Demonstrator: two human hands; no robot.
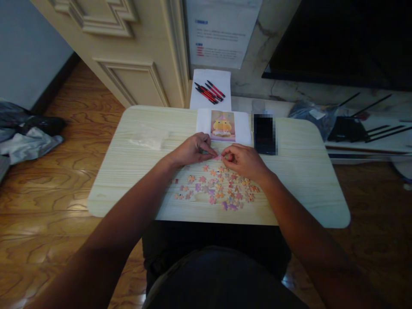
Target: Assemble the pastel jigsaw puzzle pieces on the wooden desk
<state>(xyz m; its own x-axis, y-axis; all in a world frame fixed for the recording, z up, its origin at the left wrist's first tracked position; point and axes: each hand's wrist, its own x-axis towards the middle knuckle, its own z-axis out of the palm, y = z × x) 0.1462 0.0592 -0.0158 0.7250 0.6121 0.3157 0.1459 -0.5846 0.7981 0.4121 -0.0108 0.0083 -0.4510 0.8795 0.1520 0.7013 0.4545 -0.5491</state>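
Dark trousers [219, 274] fill the bottom of the view, with both forearms reaching out over them to the pale wooden table [289, 141]. At the middle of the table the left hand [193, 150] and the right hand [243, 161] meet fingertip to fingertip, each pinched shut on a small pink puzzle piece [218, 157] held between them just above the tabletop. Holding it from both sides like this looks like a way to steady something too small for one grip, though how much of it each hand covers is hard to tell.

Just below the hands lie the loose puzzle pieces [219, 189], scattered flat and apart from one another in pink, orange and purple, spread thin so that each one shows. Beyond the hands a picture of a yellow duck [222, 125] lies flat on white paper, facing the person and probably kept there to check against. A dark phone [264, 134] lies just to its right, and a clear plastic bag [148, 139] lies to the left. Red and black pens [209, 92] rest on a sheet further back.
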